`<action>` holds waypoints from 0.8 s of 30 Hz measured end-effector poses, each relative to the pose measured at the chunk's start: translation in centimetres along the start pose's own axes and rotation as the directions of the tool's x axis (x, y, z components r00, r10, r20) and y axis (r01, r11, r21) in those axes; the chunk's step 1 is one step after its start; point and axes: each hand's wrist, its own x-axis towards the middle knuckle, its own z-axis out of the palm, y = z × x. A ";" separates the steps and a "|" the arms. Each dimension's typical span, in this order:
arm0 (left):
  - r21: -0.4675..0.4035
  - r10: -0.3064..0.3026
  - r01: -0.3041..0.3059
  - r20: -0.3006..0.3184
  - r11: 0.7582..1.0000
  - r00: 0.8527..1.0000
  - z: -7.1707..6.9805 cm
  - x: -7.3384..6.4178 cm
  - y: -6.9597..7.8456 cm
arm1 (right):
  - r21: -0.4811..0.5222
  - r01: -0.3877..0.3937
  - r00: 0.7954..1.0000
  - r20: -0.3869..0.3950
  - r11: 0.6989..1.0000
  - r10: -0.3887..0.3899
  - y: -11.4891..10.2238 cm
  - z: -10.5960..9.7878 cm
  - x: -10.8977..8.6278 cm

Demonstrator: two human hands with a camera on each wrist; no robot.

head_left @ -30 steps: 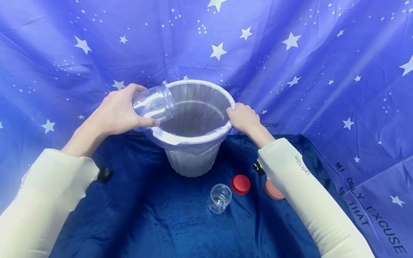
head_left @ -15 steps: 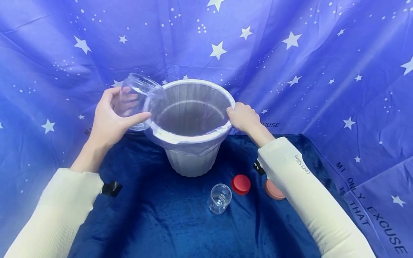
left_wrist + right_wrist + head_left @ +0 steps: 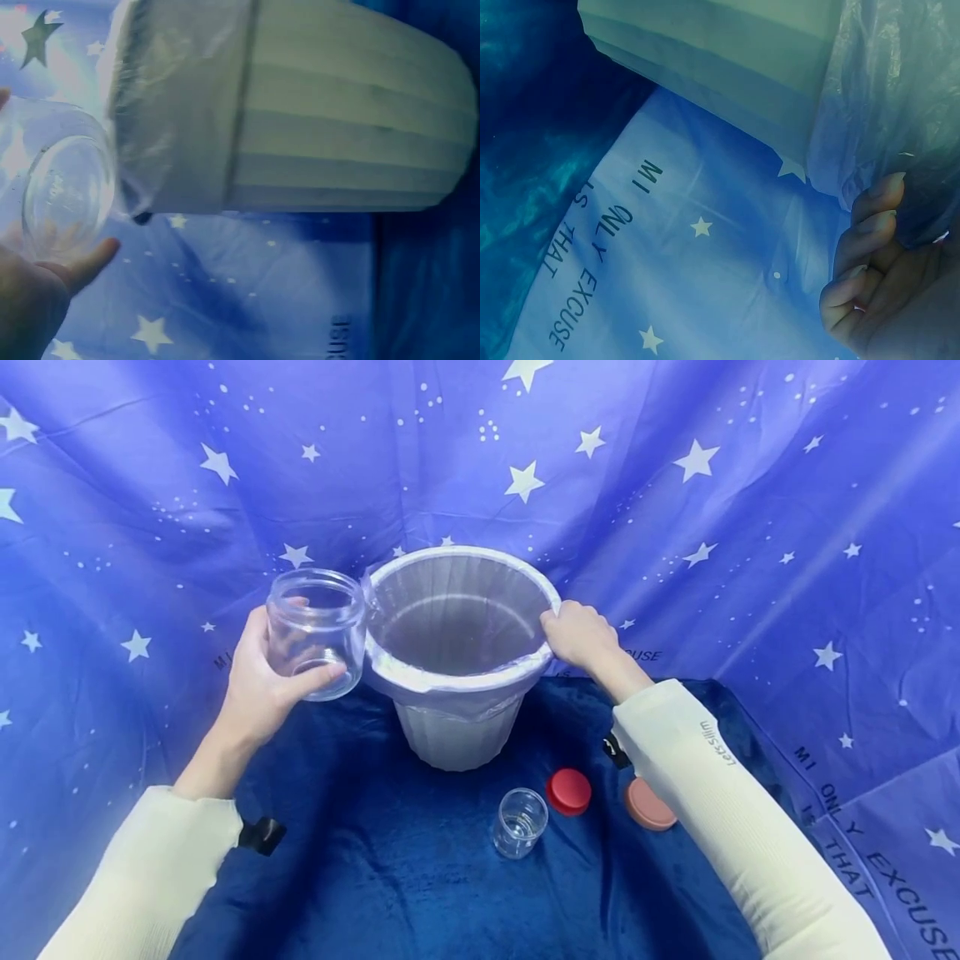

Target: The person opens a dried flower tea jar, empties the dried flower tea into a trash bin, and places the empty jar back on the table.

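My left hand (image 3: 258, 681) grips a clear, lidless jar (image 3: 315, 635) round its side, thumb across the front. The jar stands nearly upright beside the left rim of a white trash can (image 3: 457, 735) lined with a thin clear bag. In the left wrist view the base of the jar (image 3: 71, 191) shows near the bin's bagged rim. My right hand (image 3: 581, 633) grips the bin's right rim. In the right wrist view the fingers (image 3: 862, 240) curl at the plastic liner (image 3: 870, 90). Nothing shows inside the jar.
In front of the bin, a small clear glass cup (image 3: 520, 827) stands on the dark blue cloth (image 3: 390, 877). A red lid (image 3: 569, 791) and a pinkish-orange lid (image 3: 649, 804) lie to its right, the latter partly behind the right sleeve. A starry blue curtain (image 3: 465, 460) hangs behind.
My left hand has turned the jar from tipped over the bin's left rim to nearly upright and drawn it left and down. The right hand keeps its grip on the rim.
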 end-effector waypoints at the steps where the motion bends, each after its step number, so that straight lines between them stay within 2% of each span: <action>1: -0.036 0.021 -0.020 0.007 0.999 1.000 0.0 -0.3 -0.4 | 0.000 -0.001 1.000 -0.002 1.000 0.001 0.1 0.0 0.0; 3: -0.101 0.070 -0.067 0.022 0.993 0.997 0.0 -0.9 -1.2 | 0.003 -0.002 1.000 -0.006 1.000 0.002 0.2 0.1 0.1; 6: -0.149 0.141 -0.135 0.031 0.980 0.990 0.0 -1.7 -2.2 | 0.005 -0.004 1.000 -0.014 1.000 0.004 0.2 0.1 0.2; 8: -0.146 0.177 -0.172 0.023 0.974 0.984 0.1 -2.2 -2.7 | 0.005 -0.006 1.000 -0.019 1.000 0.006 0.3 0.1 0.2; 12: -0.089 0.206 -0.206 -0.009 0.974 0.978 0.1 -3.3 -3.3 | 0.003 -0.010 1.000 -0.016 1.000 0.010 0.2 0.2 0.2; 18: -0.001 0.206 -0.206 0.026 0.978 0.978 0.0 -5.4 -4.4 | 0.005 -0.016 1.000 -0.014 1.000 0.016 0.2 0.1 0.2; 24: 0.048 0.151 -0.155 0.074 0.987 0.986 -0.2 -7.1 -6.0 | 0.012 -0.017 1.000 -0.011 1.000 0.017 0.1 0.0 0.1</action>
